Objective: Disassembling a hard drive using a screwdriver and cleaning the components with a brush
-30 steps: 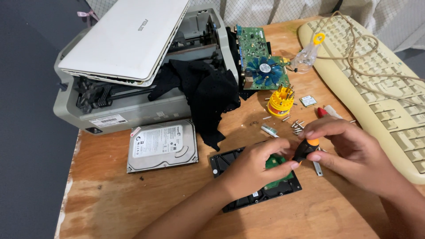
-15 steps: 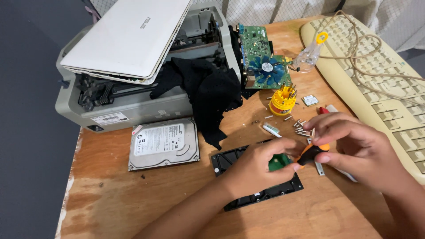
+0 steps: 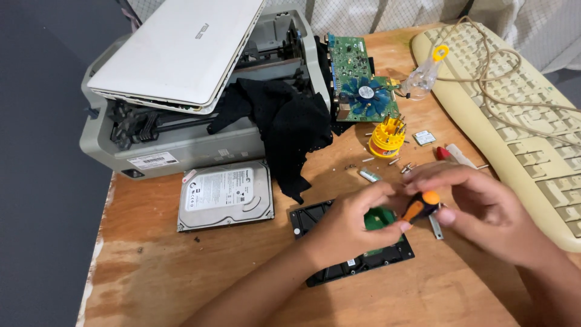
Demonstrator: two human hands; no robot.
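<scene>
1. The small orange-and-black screwdriver [image 3: 422, 206] should stay straight up on the screw and turn slowly, so it does not slip.
2. The black hard drive [image 3: 354, 242] lies low in the middle of the frame, on the tabletop [image 3: 181, 272].
3. The left hand [image 3: 351, 227] rests on the drive, fingers curled, pinching the screwdriver.
4. The right hand [image 3: 478, 203] curls over the screwdriver top, holding it.

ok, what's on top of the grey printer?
A closed white laptop lies tilted across the printer; a black cloth drapes over its right end. The mechanism beneath them is mostly hidden.
</scene>
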